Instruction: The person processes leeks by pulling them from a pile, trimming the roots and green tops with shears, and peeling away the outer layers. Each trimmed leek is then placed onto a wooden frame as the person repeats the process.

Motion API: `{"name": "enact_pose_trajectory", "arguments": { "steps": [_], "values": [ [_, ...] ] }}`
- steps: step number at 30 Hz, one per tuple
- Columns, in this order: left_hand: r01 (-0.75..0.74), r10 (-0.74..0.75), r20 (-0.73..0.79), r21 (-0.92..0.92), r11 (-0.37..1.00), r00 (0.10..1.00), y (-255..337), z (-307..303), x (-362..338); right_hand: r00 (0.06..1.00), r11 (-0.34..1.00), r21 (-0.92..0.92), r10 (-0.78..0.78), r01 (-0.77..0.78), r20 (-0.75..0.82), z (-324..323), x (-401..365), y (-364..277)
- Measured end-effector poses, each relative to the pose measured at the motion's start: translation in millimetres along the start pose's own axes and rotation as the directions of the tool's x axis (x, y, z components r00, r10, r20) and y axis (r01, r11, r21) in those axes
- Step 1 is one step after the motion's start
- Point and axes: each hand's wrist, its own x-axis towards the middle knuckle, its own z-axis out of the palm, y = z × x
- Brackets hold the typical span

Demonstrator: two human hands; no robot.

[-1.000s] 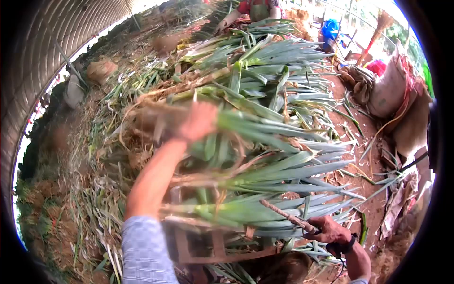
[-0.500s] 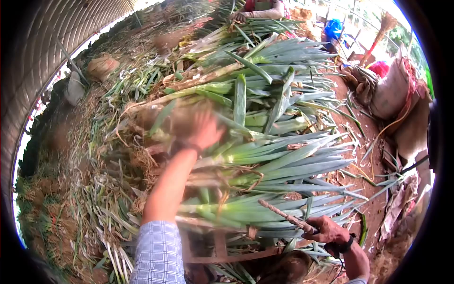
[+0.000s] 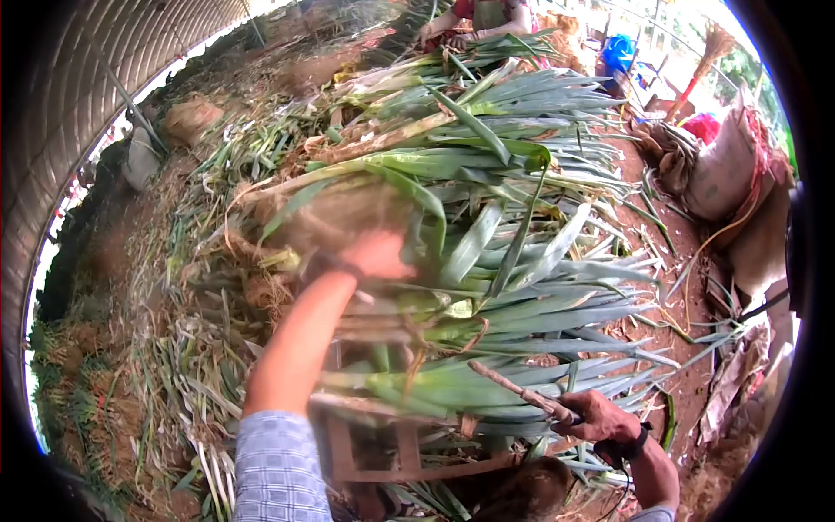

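A fat, pale sack (image 3: 724, 174) sits off to the right — what is inside cannot be seen. Long green leeks (image 3: 531, 306) lie in a big pile in the middle, leaf tips pointing right. Under the nearest ones is a brown frame (image 3: 391, 476) with bars. Between the leaf tips and the sack runs a strip of brown ground (image 3: 687, 239) with scraps on it. The left hand (image 3: 381, 255) is at the leeks, too blurry to tell if it grips any. The right hand (image 3: 600, 418) is closed around a rough stick (image 3: 513, 384) — near the leaf tips.
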Motion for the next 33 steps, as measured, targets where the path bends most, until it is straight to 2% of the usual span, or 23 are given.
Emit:
{"name": "enact_pose_trajectory", "arguments": {
  "steps": [1,2,4,6,8,10,12,14,16,19,22,23,24,26,29,32,33],
  "values": [
    [0.054,-0.054,0.095,0.002,0.999,0.994,1.5,1.4,4.4,1.0,1.0,-0.011,-0.002,0.002,0.004,1.3,0.7,-0.5],
    [0.029,-0.028,-0.022,0.018,0.999,0.999,3.8,5.1,4.0,1.0,1.0,-0.024,-0.004,0.005,0.008,1.8,1.7,-0.5],
    [0.108,-0.109,0.019,0.008,0.994,0.994,7.6,8.3,6.5,1.0,0.999,-0.036,-0.001,0.001,0.005,1.3,-1.6,-6.7],
    [0.136,-0.134,-0.067,0.041,0.99,0.989,4.5,26.5,2.6,1.0,1.0,-0.03,0.008,-0.009,-0.014,0.8,-7.5,-17.7],
    [0.117,-0.122,-0.164,-0.041,0.992,0.979,4.7,26.8,-15.0,0.999,0.999,-0.039,-0.021,0.02,-0.034,2.6,-13.8,-12.1],
    [0.121,-0.106,-0.189,0.071,0.99,0.976,2.7,44.6,-20.1,0.999,0.998,-0.063,-0.028,0.025,-0.041,5.1,-20.0,-4.2],
    [0.116,-0.101,-0.232,0.055,0.992,0.967,15.9,49.2,-41.0,0.997,0.997,-0.061,-0.049,0.045,-0.054,7.5,-29.0,0.8],
    [0.05,-0.054,-0.204,-0.022,0.998,0.978,23.7,62.9,-64.4,0.997,0.998,-0.052,-0.047,0.043,-0.068,6.5,-37.8,6.3],
    [0.037,-0.017,-0.257,0.071,0.997,0.966,34.4,72.7,-83.9,0.996,0.999,-0.011,-0.032,0.031,-0.086,13.2,-42.3,11.0],
    [-0.006,0.016,-0.097,0.109,0.994,0.995,37.0,64.0,-94.1,0.996,1.0,0.017,-0.004,0.005,-0.091,15.5,-41.3,17.3],
    [-0.124,0.13,-0.075,0.077,0.989,0.989,45.7,28.6,-89.7,0.997,0.999,0.015,-0.029,0.03,-0.073,16.5,-38.8,14.4],
    [-0.121,0.128,-0.136,0.059,0.991,0.982,51.1,18.6,-86.0,0.997,0.999,0.007,-0.039,0.04,-0.066,14.8,-38.0,10.7],
    [-0.103,0.1,-0.113,-0.019,0.995,0.989,49.2,17.1,-75.2,0.997,0.999,0.007,-0.033,0.033,-0.065,12.4,-38.3,4.7],
    [-0.219,0.188,-0.209,-0.14,0.966,0.96,20.0,56.5,-34.4,0.998,1.0,0.007,-0.022,0.023,-0.062,10.4,-40.1,-7.0],
    [-0.02,-0.004,-0.284,-0.083,0.996,0.959,30.3,73.9,-19.9,0.998,0.999,0.036,-0.01,0.012,-0.061,8.7,-40.7,-17.0],
    [0.084,-0.062,-0.3,0.059,0.995,0.952,33.4,96.5,-8.5,0.997,1.0,0.007,-0.021,0.022,-0.076,6.7,-39.8,-19.4],
    [0.084,-0.067,-0.34,0.034,0.996,0.938,33.2,101.9,-12.4,0.996,0.999,-0.022,-0.039,0.038,-0.076,4.0,-38.6,-18.7]
  ]
}}
